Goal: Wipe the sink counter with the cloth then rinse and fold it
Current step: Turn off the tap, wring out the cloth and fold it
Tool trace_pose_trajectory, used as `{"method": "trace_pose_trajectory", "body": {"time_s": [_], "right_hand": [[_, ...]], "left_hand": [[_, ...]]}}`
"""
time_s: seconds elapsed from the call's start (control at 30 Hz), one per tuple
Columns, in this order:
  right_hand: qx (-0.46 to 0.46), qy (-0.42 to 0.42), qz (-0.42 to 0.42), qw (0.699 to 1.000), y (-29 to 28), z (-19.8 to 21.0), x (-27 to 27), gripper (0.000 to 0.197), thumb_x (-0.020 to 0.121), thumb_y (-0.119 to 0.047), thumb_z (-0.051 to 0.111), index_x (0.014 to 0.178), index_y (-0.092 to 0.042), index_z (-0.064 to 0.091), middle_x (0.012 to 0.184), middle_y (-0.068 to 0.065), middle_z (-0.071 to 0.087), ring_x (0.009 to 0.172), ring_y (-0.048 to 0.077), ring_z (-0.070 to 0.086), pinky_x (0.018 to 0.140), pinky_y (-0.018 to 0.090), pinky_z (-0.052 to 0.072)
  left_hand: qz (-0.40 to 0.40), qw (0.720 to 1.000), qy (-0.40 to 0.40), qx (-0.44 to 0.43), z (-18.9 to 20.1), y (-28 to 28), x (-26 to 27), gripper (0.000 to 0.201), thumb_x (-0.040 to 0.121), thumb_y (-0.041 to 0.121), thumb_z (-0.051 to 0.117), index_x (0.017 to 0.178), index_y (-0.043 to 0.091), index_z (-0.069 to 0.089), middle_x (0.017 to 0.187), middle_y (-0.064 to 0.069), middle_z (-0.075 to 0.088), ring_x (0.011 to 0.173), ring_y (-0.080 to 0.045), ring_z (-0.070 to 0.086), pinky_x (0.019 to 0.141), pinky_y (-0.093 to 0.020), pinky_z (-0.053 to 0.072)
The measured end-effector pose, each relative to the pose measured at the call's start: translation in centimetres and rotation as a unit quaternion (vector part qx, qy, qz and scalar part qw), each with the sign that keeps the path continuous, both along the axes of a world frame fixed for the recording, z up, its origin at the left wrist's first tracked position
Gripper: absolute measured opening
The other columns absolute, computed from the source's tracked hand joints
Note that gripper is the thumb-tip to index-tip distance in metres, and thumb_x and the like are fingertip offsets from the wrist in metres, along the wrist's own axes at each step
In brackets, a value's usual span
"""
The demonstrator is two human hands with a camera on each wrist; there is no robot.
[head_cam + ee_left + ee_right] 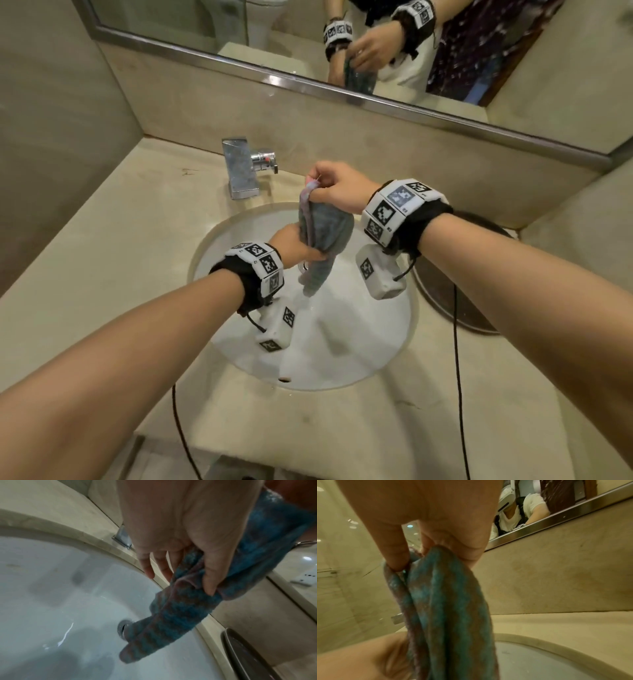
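Note:
A blue and mauve striped cloth [323, 236] hangs bunched over the white sink basin [359, 342]. My right hand [339, 190] pinches its top end, seen close in the right wrist view, where the cloth [447, 601] drops from my right hand [423, 550]. Lower down, my left hand [298, 245] grips the cloth's middle; in the left wrist view the thumb and fingers [211, 577] are curled round the cloth [171, 615], whose tail hangs above the drain [122, 628]. No water runs from the tap [241, 169].
The beige stone counter [102, 246] surrounds the basin, with a mirror [308, 51] above the backsplash. A dark round dish [445, 298] sits on the counter right of the sink. Black cables trail from both wrist units over the front edge.

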State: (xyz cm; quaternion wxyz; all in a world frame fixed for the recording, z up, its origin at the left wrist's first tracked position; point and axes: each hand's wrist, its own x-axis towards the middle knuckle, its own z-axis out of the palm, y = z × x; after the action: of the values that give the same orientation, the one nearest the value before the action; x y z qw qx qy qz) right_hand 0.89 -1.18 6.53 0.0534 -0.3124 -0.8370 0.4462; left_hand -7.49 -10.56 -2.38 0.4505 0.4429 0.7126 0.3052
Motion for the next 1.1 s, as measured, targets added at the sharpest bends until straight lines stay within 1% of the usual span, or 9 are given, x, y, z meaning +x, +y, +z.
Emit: {"method": "trace_pose_trajectory", "body": {"time_s": [0.17,0.27,0.37,0.47,0.67,0.77,0.87,0.97,1.1], "right_hand": [[0.043,0.011,-0.112,0.993,2.8,-1.0,3.1,0.029,0.085,-0.001,0.056,0.069,-0.022,0.043,0.075,0.005,0.05,0.07,0.014,0.045,0.061,0.018,0.035],[0.044,0.022,-0.183,0.982,3.8,-2.5,5.4,0.037,0.086,0.002,0.052,0.065,-0.024,0.036,0.066,0.002,0.043,0.06,0.009,0.038,0.057,0.016,0.032],[0.049,0.013,-0.202,0.978,3.5,-4.1,7.0,0.028,0.085,0.007,0.05,0.073,-0.019,0.047,0.074,0.003,0.049,0.075,0.016,0.044,0.059,0.01,0.034],[0.042,-0.027,-0.136,0.989,1.8,-5.5,7.2,0.032,0.082,0.01,0.049,0.105,-0.005,0.065,0.092,0.002,0.057,0.089,0.014,0.05,0.065,0.005,0.036],[-0.048,-0.025,-0.085,0.995,-0.5,-6.4,4.0,0.05,0.08,-0.002,0.065,0.127,-0.013,0.053,0.105,0.005,0.06,0.096,0.021,0.056,0.089,0.034,0.049],[-0.094,-0.016,-0.085,0.992,-0.7,-6.1,3.2,0.039,0.083,0.003,0.061,0.12,-0.006,0.059,0.099,0.005,0.057,0.088,0.015,0.053,0.078,0.022,0.044],[-0.156,-0.022,-0.076,0.985,-0.7,-6.1,3.1,0.03,0.086,-0.003,0.057,0.106,-0.025,0.062,0.099,-0.001,0.06,0.09,0.01,0.052,0.083,0.024,0.039],[-0.172,-0.002,-0.088,0.981,-0.7,-5.7,2.5,0.03,0.087,0.003,0.053,0.078,-0.026,0.055,0.079,-0.006,0.056,0.074,0.003,0.049,0.069,0.017,0.036],[-0.171,0.035,-0.098,0.98,-0.3,-5.2,1.9,0.027,0.085,0.009,0.051,0.076,-0.016,0.056,0.077,0.012,0.053,0.07,0.022,0.05,0.067,0.03,0.042]], "left_hand": [[-0.013,0.994,0.107,0.006,0.4,0.7,-0.5,0.027,0.079,0.015,0.067,0.104,0.004,0.065,0.095,-0.011,0.066,0.087,-0.025,0.06,0.074,-0.031,0.048],[0.006,0.994,0.106,0.038,1.4,0.8,-1.2,0.025,0.081,0.011,0.065,0.105,0.007,0.065,0.097,-0.009,0.067,0.089,-0.025,0.061,0.079,-0.032,0.051],[0.028,0.99,0.11,0.083,2.8,1.2,-1.4,0.02,0.082,0.008,0.064,0.102,0.005,0.064,0.088,-0.004,0.063,0.08,-0.018,0.057,0.061,-0.017,0.044],[0.021,0.987,0.11,0.115,4.3,1.8,-1.6,0.02,0.084,0.01,0.063,0.103,0.005,0.063,0.094,-0.007,0.064,0.085,-0.018,0.059,0.074,-0.023,0.049],[0.011,0.992,0.021,0.124,6.1,2.1,-1.2,0.019,0.085,0.003,0.06,0.104,0.002,0.06,0.098,-0.009,0.062,0.095,-0.022,0.061,0.088,-0.037,0.054],[0.058,0.987,-0.066,0.131,6.2,1.3,-1.9,0.015,0.085,-0.003,0.057,0.095,0.007,0.06,0.095,-0.01,0.061,0.093,-0.023,0.061,0.084,-0.035,0.056],[0.1,0.976,-0.143,0.133,6.2,0.2,-3.4,0.02,0.085,-0.007,0.055,0.086,0.013,0.058,0.09,-0.007,0.061,0.089,-0.02,0.061,0.081,-0.03,0.056],[0.11,0.972,-0.166,0.125,5.9,-1.3,-4.8,0.024,0.084,-0.008,0.055,0.082,0.016,0.058,0.088,-0.004,0.061,0.085,-0.015,0.061,0.082,-0.028,0.054],[0.071,0.988,-0.129,0.052,4.4,-2.8,-6.8,0.033,0.08,-0.005,0.063,0.092,0.023,0.054,0.09,0.002,0.062,0.081,-0.011,0.058,0.077,-0.027,0.047]]}}
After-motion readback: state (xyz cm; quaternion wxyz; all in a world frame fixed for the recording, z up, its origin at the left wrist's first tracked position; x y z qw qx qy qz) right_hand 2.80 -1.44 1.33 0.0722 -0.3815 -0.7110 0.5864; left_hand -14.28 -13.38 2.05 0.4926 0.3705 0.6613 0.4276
